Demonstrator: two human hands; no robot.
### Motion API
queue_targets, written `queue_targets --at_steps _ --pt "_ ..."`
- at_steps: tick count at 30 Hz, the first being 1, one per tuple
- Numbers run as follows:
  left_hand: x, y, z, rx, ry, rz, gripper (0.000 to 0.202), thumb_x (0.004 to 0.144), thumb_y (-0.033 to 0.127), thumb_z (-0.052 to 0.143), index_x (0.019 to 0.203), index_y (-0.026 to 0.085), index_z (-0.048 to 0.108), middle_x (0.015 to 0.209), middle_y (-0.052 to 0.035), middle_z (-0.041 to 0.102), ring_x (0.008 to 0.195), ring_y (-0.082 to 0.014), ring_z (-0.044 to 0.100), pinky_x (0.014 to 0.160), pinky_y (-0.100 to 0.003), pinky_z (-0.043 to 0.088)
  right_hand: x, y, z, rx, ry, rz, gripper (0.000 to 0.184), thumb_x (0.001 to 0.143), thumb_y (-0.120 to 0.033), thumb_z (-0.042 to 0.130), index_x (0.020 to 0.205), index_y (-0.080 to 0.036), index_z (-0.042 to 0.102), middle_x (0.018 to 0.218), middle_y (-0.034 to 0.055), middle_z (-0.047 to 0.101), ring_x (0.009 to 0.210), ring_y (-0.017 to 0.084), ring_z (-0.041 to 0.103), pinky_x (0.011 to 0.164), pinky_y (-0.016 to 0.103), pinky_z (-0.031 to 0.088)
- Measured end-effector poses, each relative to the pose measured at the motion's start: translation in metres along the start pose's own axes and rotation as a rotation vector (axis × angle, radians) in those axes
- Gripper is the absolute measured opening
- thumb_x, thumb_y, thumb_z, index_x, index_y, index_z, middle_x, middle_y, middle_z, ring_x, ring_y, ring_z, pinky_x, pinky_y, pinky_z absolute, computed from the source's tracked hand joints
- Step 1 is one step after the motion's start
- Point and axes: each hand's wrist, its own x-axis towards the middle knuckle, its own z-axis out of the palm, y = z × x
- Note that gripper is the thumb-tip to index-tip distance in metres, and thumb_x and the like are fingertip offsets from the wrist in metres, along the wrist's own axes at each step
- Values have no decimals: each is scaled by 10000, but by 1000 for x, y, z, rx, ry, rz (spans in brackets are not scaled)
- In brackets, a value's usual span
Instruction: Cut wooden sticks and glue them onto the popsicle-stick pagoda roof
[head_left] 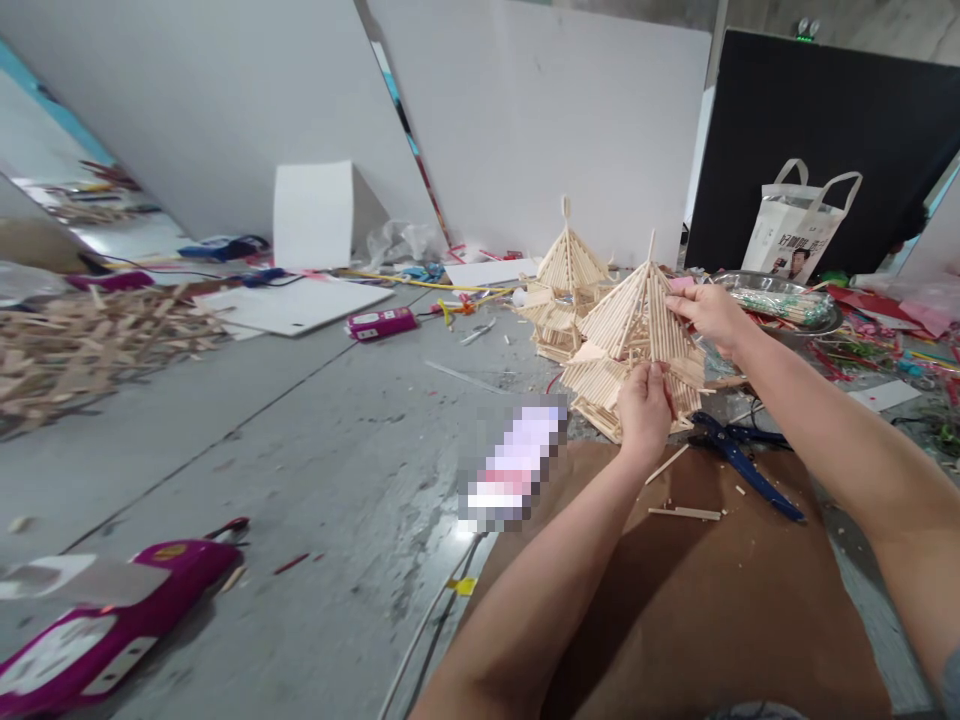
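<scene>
A pagoda model made of thin wooden sticks (626, 340) stands tilted at the far edge of a brown cardboard sheet (675, 600). My left hand (643, 405) is closed on its lower front, fingers pinching the sticks. My right hand (705, 312) grips the right slope of its roof. A second, similar stick pagoda (564, 285) stands just behind it, untouched.
Blue-handled pliers (739, 455) and loose stick offcuts (686, 512) lie on the cardboard. A metal tray of sticks (780, 298) and a white tote bag (799, 235) sit at the right rear. A pile of wooden sticks (82, 340) lies left; magenta packs (112, 620) lie near.
</scene>
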Motion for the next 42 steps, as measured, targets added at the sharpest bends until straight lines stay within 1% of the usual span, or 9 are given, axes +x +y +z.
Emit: queue_targets --at_steps 5,9,17,27,32,39,42 --pt "0 3 -1 -59 -28 -22 277 853 409 407 761 166 503 443 81 369 313 -52 363 324 -177 283 0 1 2 31 0 -16 138 772 -162 518 725 -111 637 560 -23 527 501 63 443 522 198 362" --pt "1 7 -1 -65 -37 -28 249 863 366 394 742 169 487 433 83 366 306 -51 355 323 -173 277 1 3 3 22 4 -19 167 789 -177 499 739 -112 646 549 -27 515 493 64 428 516 198 352" --pt "2 7 -2 -44 -38 -16 215 866 310 387 739 169 487 421 85 363 301 -52 353 325 -170 275 4 7 2 -20 24 -36 167 789 -191 505 745 -120 650 576 -11 528 526 84 457 553 223 386" --pt "6 2 -4 -34 -45 -14 231 860 340 393 736 172 492 416 82 369 302 -57 361 325 -175 280 5 8 3 -16 15 -30 178 796 -205 503 740 -125 652 543 -20 513 528 90 468 584 227 412" --pt "5 5 -4 -40 -59 -15 249 854 377 403 731 175 483 395 86 366 294 -57 350 326 -176 276 7 11 2 -37 19 -47 175 793 -212 506 743 -127 651 565 -10 531 564 103 499 596 236 424" --pt "5 8 -4 -32 -55 -22 269 845 404 417 730 171 486 387 86 361 291 -55 337 324 -176 268 7 11 2 -55 22 -60 171 785 -230 518 714 -134 642 566 -11 529 554 98 490 589 230 422" --pt "5 8 -5 -12 -41 -27 262 847 392 416 731 169 489 387 87 355 291 -53 332 327 -175 270 8 11 2 -51 18 -59 174 787 -226 512 709 -136 638 556 -13 521 559 99 495 593 229 424"
